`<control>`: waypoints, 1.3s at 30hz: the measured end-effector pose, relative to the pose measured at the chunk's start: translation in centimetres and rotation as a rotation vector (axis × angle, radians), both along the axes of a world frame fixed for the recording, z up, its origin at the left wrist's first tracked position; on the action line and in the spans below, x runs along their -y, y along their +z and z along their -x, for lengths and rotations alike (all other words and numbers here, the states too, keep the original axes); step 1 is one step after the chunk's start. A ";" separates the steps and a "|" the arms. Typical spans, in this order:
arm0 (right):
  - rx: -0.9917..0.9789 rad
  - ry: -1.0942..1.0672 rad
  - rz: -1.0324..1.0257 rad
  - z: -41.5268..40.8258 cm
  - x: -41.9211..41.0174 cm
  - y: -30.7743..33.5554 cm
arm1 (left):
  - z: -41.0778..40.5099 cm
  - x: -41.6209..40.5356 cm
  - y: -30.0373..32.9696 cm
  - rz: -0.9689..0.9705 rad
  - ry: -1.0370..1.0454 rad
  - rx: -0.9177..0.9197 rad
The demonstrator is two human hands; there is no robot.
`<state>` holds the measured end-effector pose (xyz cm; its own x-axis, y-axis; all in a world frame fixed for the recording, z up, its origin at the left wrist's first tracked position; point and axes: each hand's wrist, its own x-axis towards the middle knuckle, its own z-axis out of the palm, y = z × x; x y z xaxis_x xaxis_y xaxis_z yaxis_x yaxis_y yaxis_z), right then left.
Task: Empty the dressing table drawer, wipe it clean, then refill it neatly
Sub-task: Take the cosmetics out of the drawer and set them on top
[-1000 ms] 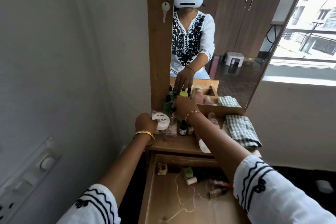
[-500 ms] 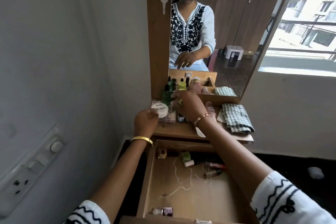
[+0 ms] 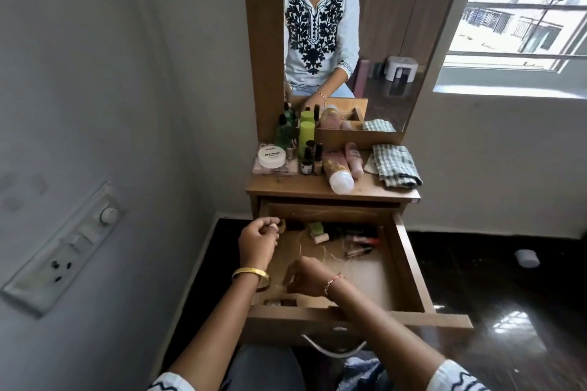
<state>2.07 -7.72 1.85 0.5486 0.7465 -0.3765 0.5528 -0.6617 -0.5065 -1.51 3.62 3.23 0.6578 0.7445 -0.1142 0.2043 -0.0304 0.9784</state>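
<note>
- The drawer [image 3: 409,267] stands pulled out below the tabletop [image 3: 317,189].
- The left hand [image 3: 257,240] hovers at its back left corner, fingers curled, seemingly pinching a small item; blur hides it.
- The right hand [image 3: 306,276] is over the front, fingers curled round pale string [image 3: 322,252].
- Tubes [image 3: 360,241] lie at the back.
- Bottles [image 3: 306,136] and a cloth [image 3: 395,165] sit on top.
</note>
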 end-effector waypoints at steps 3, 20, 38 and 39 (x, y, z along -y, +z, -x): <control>-0.016 0.008 0.092 0.7 0.2 -0.9 | 0.8 0.8 -0.7 -0.009 -0.017 -0.049; -0.129 -0.062 0.048 0.4 1.0 -1.2 | 2.3 1.5 -1.8 -0.256 -0.201 -0.161; -0.644 -0.883 -0.793 -1.5 3.3 0.2 | 2.0 1.7 -2.0 -0.283 -0.309 -0.215; -0.665 -0.874 -0.802 -1.4 3.3 0.3 | 1.9 1.7 -2.0 -0.257 -0.311 -0.206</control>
<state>3.47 -10.98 2.12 0.8379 0.3882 -0.3838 -0.3898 -0.0668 -0.9185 -3.46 1.93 1.21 0.8377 0.5362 -0.1035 0.3368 -0.3580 0.8709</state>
